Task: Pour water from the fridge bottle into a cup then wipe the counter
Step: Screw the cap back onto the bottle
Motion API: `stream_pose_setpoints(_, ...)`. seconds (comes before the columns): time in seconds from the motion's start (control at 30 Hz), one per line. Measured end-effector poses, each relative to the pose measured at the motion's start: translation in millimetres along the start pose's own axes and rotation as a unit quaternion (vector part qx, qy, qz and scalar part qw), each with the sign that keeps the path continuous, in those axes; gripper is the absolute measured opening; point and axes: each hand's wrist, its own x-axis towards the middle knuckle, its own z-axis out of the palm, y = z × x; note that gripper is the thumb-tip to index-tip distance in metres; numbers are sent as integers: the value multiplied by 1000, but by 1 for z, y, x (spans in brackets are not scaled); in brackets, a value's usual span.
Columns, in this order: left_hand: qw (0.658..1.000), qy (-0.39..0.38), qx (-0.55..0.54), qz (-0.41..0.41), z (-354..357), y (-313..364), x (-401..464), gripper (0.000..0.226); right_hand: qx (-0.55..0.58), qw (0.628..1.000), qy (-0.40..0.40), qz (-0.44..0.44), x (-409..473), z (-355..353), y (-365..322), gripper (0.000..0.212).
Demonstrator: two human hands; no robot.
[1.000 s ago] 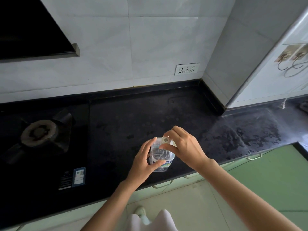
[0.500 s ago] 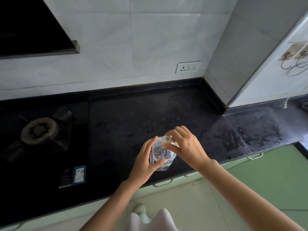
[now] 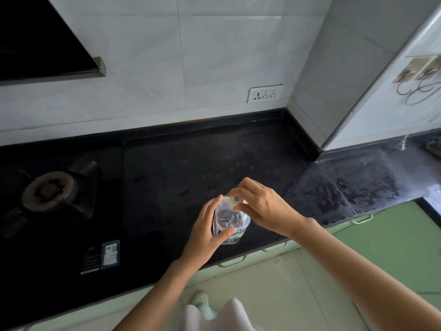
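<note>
Both hands are on a clear plastic bottle (image 3: 230, 220) that stands upright on the black counter (image 3: 181, 168), close to its front edge. The left hand (image 3: 206, 229) wraps the bottle's body from the left, thumb lying across the near side just above the blue and green label, fingers curled round the far side. The right hand (image 3: 261, 207) comes in from the right and pinches the pale cap (image 3: 235, 201) at the top between thumb and bent fingers, so it is closed on the cap alone. Compared with a second ago the grip is much the same: the bottle has not left its spot, the left hand holds the same part of the body, and the right fingers have shifted only slightly around the cap, which still sits on the neck. Whether it has loosened cannot be told. Well to the left of the hands lies a gas burner (image 3: 49, 192) set in the dark hob. Beyond the hands, on the white tiled wall, is a socket plate (image 3: 265, 93). To the right of the hands the counter surface looks smeared and blotchy. Below the wrists run pale green cabinet fronts (image 3: 386, 237) with slim handles.
</note>
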Motion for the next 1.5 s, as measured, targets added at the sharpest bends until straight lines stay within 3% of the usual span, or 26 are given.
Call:
stream_pose_setpoints(0.17, 1000, -7, 14, 0, -1, -1, 1, 74, 0, 994, 71, 84, -8, 15, -15, 28)
stream_pose_setpoints(0.37, 1000, -11, 5, 0, -1, -1, 1, 74, 34, 999, -30, -7, -1, -4, 1, 32)
stream_pose_setpoints(0.53, 1000, -2, 12, 5, 1, -1, 0, 73, 39, 998, 45, 9, -6, 17, -1, 24)
stream_pose_setpoints(0.7, 1000, -2, 19, 4, 2, -2, 0, 74, 56, 986, 136, 81, -9, 34, -11, 19)
stream_pose_setpoints(0.9, 999, -10, 26, 16, -1, 0, 2, 73, 89, 969, 155, 171, -23, 40, -26, 33)
stream_pose_setpoints(1.0, 999, -5, 21, 39, -2, 1, 3, 72, 126, 952, 143, 239, -44, 50, -27, 48)
stream_pose_setpoints(1.13, 998, -19, 33, 56, -4, -3, 5, 77, 167, 940, 59, 293, -76, 72, -26, 61)
stream_pose_setpoints(1.33, 996, -51, 59, 49, -4, -13, 2, 83, 195, 933, 30, 300, -74, 86, -22, 79)
stream_pose_setpoints(1.5, 998, -18, 53, 30, -5, -8, 1, 82, 201, 939, 40, 276, -69, 86, -13, 75)
